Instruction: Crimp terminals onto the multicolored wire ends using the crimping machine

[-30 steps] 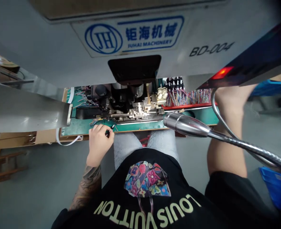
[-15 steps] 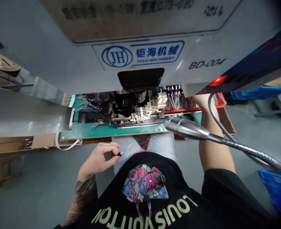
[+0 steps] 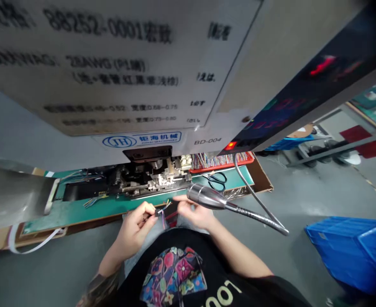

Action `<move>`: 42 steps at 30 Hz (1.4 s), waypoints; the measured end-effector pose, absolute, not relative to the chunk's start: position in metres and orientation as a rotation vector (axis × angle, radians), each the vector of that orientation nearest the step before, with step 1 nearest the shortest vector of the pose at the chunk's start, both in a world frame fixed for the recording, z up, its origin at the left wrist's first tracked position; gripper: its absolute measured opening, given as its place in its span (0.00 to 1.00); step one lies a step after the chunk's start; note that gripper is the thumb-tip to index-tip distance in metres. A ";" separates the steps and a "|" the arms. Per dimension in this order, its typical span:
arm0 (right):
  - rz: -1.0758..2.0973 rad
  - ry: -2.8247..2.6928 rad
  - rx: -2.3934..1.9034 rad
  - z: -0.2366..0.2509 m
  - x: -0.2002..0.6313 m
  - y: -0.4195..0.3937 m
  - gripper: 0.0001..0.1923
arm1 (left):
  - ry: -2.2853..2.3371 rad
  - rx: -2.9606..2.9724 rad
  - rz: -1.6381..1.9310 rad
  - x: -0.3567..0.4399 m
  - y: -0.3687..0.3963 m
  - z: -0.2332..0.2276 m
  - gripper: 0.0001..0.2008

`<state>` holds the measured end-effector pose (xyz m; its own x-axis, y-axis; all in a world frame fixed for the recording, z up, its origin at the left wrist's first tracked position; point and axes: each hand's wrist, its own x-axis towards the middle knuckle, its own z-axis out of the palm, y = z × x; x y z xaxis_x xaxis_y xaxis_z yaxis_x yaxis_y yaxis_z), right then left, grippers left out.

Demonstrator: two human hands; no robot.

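My left hand [image 3: 136, 225] pinches a small black cable piece [image 3: 161, 212] with thin coloured wire ends, held over my lap just below the green bench edge [image 3: 88, 209]. My right hand [image 3: 192, 210] has come in beside it, fingers at the wire ends and touching the same piece. Both hands sit in front of the crimping head [image 3: 149, 178] of the grey machine [image 3: 117, 76]. A chrome gooseneck lamp [image 3: 207, 197] hangs just above my right hand and hides part of it.
A red tray of coloured wires [image 3: 221, 160] sits at the back right of the bench, with black-handled scissors [image 3: 216, 181] in front of it. A blue plastic crate [image 3: 351, 249] stands on the floor at right. A white strap [image 3: 31, 247] dangles off the bench's left end.
My head has tipped back, showing more of the machine's label plate. My right hand left the red tray and came down to meet my left hand at the wire piece.
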<state>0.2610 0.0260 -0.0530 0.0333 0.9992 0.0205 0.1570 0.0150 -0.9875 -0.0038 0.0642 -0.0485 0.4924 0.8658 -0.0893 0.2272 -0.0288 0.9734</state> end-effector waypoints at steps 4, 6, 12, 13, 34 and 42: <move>1.393 -1.164 -1.120 -0.071 0.212 0.023 0.26 | 1.015 1.573 0.743 0.017 0.061 -0.049 0.13; 1.413 -1.083 -1.139 -0.072 0.205 0.030 0.25 | 1.057 1.561 0.759 0.020 0.061 -0.048 0.14; 1.368 -1.156 -1.098 -0.065 0.212 0.043 0.24 | 1.023 1.631 0.798 0.015 0.064 -0.045 0.18; 1.377 -1.162 -1.063 -0.063 0.214 0.044 0.25 | 1.026 1.659 0.829 0.015 0.065 -0.043 0.19; 1.286 -0.985 -1.198 -0.029 0.206 0.056 0.28 | 0.934 1.855 0.908 0.028 0.068 -0.032 0.18; 1.083 -0.863 -1.321 -0.030 0.193 0.065 0.33 | 1.120 1.967 1.176 0.039 0.071 -0.039 0.08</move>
<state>0.1935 0.0654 -0.0295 0.3002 0.9489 -0.0976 -0.1167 -0.0650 -0.9910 0.0385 0.0709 -0.0387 0.2581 0.8766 0.4062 0.3625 -0.4776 0.8003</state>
